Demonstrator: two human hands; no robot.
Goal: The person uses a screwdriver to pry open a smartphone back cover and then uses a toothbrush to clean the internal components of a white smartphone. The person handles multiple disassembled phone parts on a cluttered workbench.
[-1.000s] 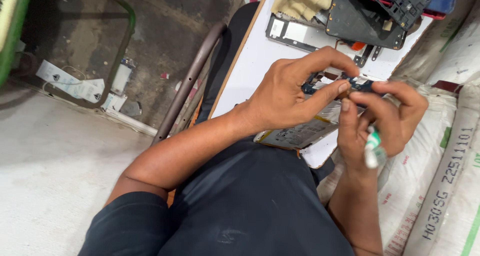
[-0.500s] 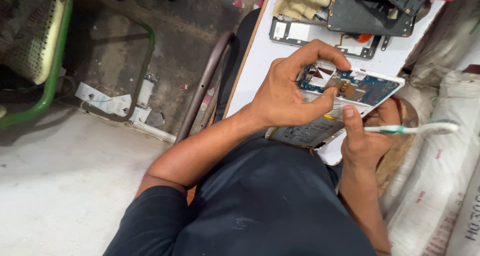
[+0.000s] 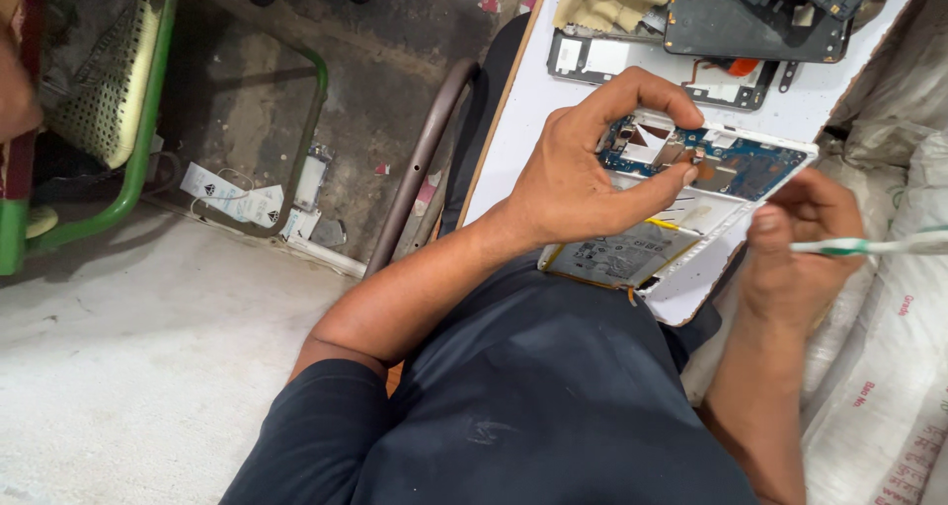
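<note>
Left hand (image 3: 578,184) reaches across the body, forearm bent, thumb and fingers clamped on the opened phone (image 3: 691,204), which is held tilted just above the white surface (image 3: 523,120), its blue circuit board and battery exposed. Right hand (image 3: 795,243) is closed around a white-and-green toothbrush (image 3: 869,245) just beside the phone's lower edge. White woven sacks (image 3: 889,367) with red print lie at right. A white labelled packet (image 3: 237,197) lies on the floor (image 3: 128,367) at left.

Even, soft daylight – faint shadows (none harsh), image sharp, slight wide-angle stretch at edges.
</note>
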